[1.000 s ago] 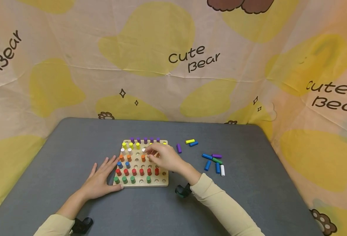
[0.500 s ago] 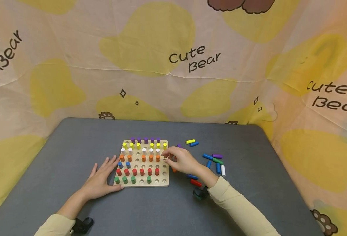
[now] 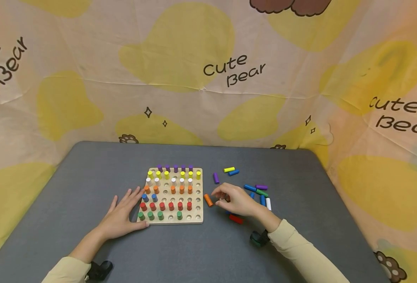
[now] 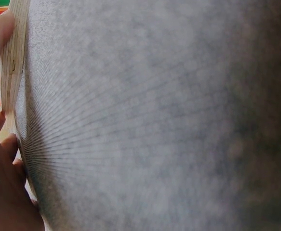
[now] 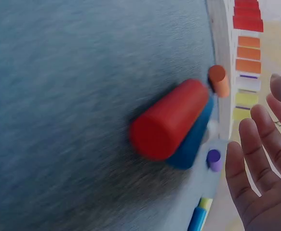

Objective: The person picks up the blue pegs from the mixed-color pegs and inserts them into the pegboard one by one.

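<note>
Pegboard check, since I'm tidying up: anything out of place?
Yes. Loose pegs lie flat on the table right of the pegboard, including an orange peg near the right hand; several holes are empty.

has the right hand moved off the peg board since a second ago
Yes. The right hand has shifted right, off the peg board, and now hovers over the grey table beside the loose orange peg.

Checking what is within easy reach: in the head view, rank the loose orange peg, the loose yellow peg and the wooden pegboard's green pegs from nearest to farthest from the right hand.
1. Orange peg, just left of the right hand.
2. Yellow peg, beyond the hand.
3. Green pegs, board's near-left corner.
</note>
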{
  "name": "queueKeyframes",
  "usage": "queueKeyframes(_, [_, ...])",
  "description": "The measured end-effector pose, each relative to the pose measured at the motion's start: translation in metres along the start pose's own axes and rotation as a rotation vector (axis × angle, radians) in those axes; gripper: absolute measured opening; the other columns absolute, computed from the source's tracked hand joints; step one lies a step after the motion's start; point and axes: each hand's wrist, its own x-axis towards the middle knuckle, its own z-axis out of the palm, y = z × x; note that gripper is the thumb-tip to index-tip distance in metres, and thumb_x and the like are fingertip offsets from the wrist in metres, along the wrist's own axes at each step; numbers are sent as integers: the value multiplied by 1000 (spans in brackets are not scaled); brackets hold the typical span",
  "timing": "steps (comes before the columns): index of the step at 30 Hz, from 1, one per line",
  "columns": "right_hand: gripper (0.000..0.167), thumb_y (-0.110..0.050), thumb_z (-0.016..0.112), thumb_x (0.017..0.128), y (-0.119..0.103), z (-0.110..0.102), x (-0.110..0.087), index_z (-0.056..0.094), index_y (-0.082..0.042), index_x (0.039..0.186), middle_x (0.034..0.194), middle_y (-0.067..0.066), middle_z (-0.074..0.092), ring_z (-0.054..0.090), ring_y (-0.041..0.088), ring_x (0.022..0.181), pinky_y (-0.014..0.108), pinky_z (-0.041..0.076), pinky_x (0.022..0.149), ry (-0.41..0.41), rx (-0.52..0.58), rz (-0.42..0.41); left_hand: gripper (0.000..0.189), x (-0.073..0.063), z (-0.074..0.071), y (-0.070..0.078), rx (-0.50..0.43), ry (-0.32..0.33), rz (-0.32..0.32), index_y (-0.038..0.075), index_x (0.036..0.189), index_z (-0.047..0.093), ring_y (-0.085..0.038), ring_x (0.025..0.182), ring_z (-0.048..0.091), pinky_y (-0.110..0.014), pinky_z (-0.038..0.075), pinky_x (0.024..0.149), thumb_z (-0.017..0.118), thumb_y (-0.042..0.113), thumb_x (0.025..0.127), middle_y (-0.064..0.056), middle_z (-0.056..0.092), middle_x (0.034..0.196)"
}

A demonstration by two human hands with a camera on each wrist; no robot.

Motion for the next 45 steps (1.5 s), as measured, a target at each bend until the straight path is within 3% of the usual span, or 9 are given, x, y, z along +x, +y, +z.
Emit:
queueKeyframes(22, [18, -13, 69, 81, 24, -2, -41, 60, -13, 97, 86, -4, 56, 53, 7, 77, 19, 47, 65, 5, -49, 8, 104, -1, 0, 0, 0, 7, 5, 17, 148, 22, -41, 139, 11, -63, -6, 105, 68, 64, 68, -15, 19, 152])
queueKeyframes(45, [20, -17, 69, 83, 25, 1, -43, 61, -16, 100, 88, -7, 56, 51, 4, 79, 19, 45, 68, -45, -99, 62, 105, 0, 1, -1, -2, 6, 0, 16, 148, 22, -41, 139, 11, -63, -6, 105, 68, 65, 67, -15, 19, 153])
